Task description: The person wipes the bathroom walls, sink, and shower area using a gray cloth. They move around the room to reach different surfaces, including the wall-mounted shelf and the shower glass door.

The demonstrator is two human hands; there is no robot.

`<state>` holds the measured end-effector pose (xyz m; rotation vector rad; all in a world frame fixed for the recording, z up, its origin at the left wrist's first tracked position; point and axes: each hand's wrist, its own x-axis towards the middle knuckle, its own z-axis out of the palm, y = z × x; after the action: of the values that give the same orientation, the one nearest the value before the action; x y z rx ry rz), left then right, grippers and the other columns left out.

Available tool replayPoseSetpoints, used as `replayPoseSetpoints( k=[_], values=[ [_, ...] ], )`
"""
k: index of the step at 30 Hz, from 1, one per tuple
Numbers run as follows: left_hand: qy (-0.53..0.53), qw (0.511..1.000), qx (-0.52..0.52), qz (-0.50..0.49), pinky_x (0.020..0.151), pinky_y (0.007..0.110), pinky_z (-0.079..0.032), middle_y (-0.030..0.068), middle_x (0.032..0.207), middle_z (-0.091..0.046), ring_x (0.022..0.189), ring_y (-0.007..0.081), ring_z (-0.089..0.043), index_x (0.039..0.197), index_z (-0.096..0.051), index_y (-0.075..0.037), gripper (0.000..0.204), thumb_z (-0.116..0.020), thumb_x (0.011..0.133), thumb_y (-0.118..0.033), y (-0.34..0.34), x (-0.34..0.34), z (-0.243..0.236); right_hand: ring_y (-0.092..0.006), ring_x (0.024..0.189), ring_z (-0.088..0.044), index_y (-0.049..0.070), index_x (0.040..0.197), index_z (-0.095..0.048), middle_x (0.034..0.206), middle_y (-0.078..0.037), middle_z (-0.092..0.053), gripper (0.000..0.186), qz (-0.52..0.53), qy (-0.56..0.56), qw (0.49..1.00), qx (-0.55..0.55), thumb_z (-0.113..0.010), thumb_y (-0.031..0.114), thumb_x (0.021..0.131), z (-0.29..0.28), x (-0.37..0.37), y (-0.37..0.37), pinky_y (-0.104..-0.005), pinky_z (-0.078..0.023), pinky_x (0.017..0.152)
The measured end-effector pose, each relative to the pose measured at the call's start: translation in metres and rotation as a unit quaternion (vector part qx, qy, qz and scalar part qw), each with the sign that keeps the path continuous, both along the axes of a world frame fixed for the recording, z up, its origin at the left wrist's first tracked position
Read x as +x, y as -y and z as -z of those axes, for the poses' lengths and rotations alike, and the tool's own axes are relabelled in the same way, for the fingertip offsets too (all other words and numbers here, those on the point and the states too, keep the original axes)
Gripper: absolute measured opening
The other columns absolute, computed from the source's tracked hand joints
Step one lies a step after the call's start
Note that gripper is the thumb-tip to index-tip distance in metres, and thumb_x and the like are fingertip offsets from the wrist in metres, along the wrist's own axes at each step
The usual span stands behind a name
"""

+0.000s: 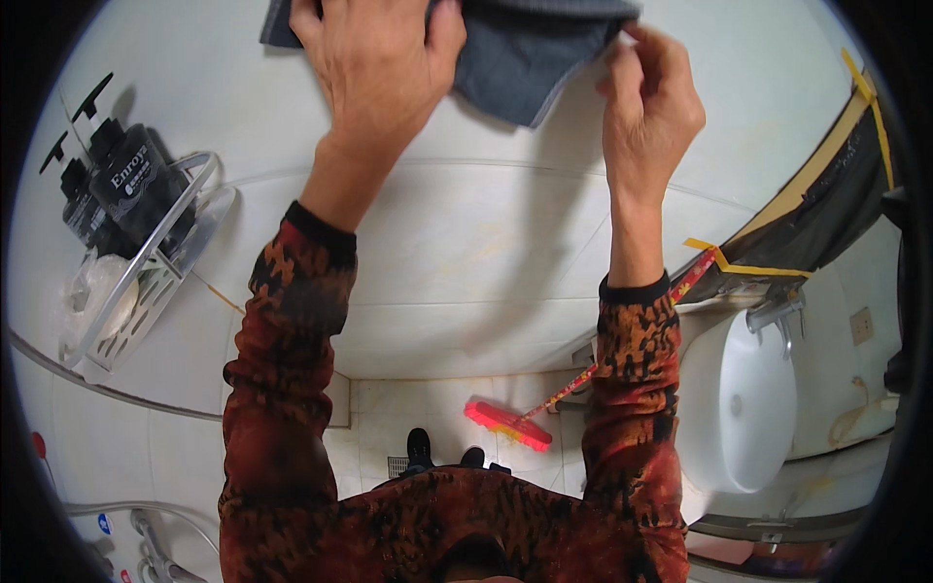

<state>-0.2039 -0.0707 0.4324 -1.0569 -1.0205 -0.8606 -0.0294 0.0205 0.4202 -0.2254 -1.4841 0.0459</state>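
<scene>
A dark blue-grey cloth [525,68] with stitched edges spans the top of the view against the white tiled wall, its lower corner hanging down. My left hand [379,73] lies over its left part, back of the hand showing. The thumb bends in at the cloth, and the upper edge of the picture cuts off the other fingertips. At the cloth's right corner, my right hand [653,92] pinches the edge between thumb and fingers. Both forearms reach up in red, orange and black patterned sleeves.
On the left, a wall rack [199,243] bears black pump bottles [136,180] and a plastic-wrapped item. A red broom [507,426] leans from the floor near my feet. A white washbasin [743,408] and a taped black sheet [826,219] are on the right.
</scene>
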Motion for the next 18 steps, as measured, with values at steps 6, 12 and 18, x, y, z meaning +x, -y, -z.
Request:
replayPoseSetpoints(
  k=[6, 12, 18],
  values=[
    [0.029, 0.999, -0.025, 0.014, 0.088, 0.039, -0.029, 0.0049, 0.101, -0.056, 0.098, 0.0262, -0.05, 0.124, -0.057, -0.021, 0.055, -0.063, 0.07, -0.02, -0.011, 0.041, 0.036, -0.013, 0.058, -0.057, -0.004, 0.09, -0.059, 0.076, -0.01, -0.062, 0.011, -0.138, -0.001, 0.99, 0.026, -0.058, -0.005, 0.079, 0.052, 0.006, 0.069, -0.0229, -0.046, 0.058],
    [0.056, 0.994, -0.09, 0.02, 0.09, 0.041, -0.03, 0.0086, 0.108, -0.057, 0.102, 0.0315, -0.049, 0.126, -0.054, -0.018, 0.054, -0.061, 0.073, -0.012, 0.003, 0.038, 0.034, -0.0309, 0.085, -0.06, -0.002, 0.094, -0.063, 0.094, -0.017, -0.062, 0.027, -0.042, -0.014, 0.994, 0.102, -0.057, -0.007, 0.068, 0.065, -0.028, 0.041, -0.035, -0.048, 0.075],
    [0.086, 0.958, -0.099, 0.257, 0.095, 0.035, -0.036, 0.0112, 0.116, -0.056, 0.105, 0.0283, -0.052, 0.131, -0.044, -0.002, 0.051, -0.052, 0.08, -0.003, 0.02, 0.031, 0.02, -0.033, 0.093, -0.059, 0.005, 0.094, -0.066, 0.101, -0.013, -0.062, 0.028, -0.005, -0.046, 0.977, 0.207, -0.064, 0.01, 0.066, 0.016, -0.062, 0.022, -0.0419, -0.045, 0.082]
  ],
)
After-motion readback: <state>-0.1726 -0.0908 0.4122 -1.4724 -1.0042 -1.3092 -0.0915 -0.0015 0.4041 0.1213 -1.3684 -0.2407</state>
